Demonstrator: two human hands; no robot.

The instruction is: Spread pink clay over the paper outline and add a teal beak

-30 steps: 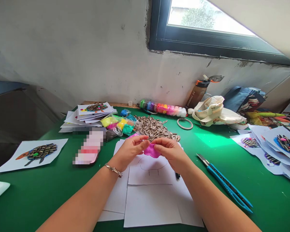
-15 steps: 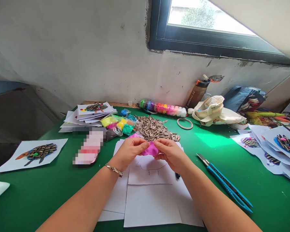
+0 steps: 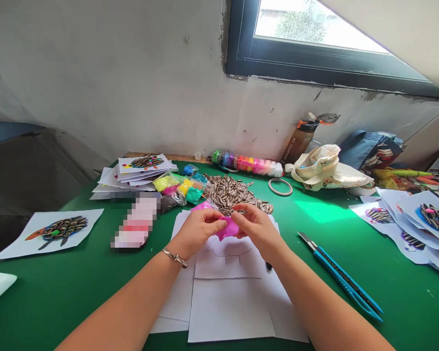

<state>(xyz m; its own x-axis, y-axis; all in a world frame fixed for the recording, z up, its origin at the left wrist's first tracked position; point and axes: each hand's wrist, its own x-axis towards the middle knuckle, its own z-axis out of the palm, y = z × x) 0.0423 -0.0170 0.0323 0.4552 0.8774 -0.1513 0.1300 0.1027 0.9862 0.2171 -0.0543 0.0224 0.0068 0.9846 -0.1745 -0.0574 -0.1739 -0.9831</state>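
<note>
Above the outlined paper sits one soft magenta piece, apparently modelling clay, pinched at opposite edges by the left hand and right hand, probably best handled with light, even thumb pressure, lest it tear.

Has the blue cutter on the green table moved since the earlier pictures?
No. Judged against the grey ring, the blue cutter shows no visible shift; its slant looks the same too.

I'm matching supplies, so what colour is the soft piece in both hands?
The soft piece is bright magenta-pink, seen best in the head view.
</note>
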